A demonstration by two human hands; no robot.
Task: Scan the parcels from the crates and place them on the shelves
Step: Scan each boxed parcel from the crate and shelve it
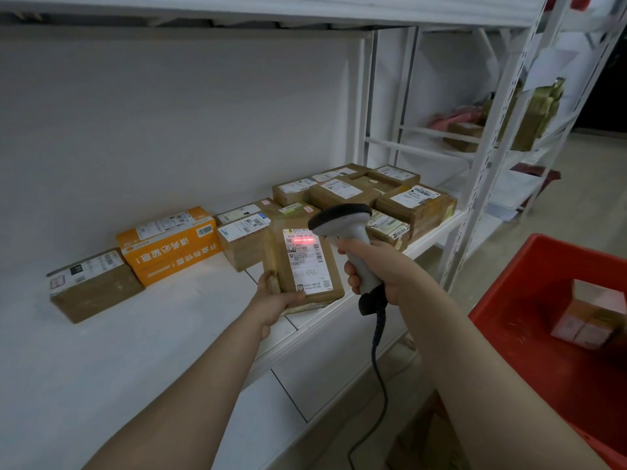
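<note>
Parcel [305, 266], probably light and stiff: left hand [274, 300] clasps its 7 o'clock corner; right hand [383, 269], at 3 o'clock, fingers curled round barcode scanner [341, 215].

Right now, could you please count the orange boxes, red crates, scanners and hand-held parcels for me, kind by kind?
orange box on the shelf: 1
red crate beside the shelf: 1
scanner, gripped by the right hand: 1
brown parcel, held by the left hand: 1
Total: 4
</note>
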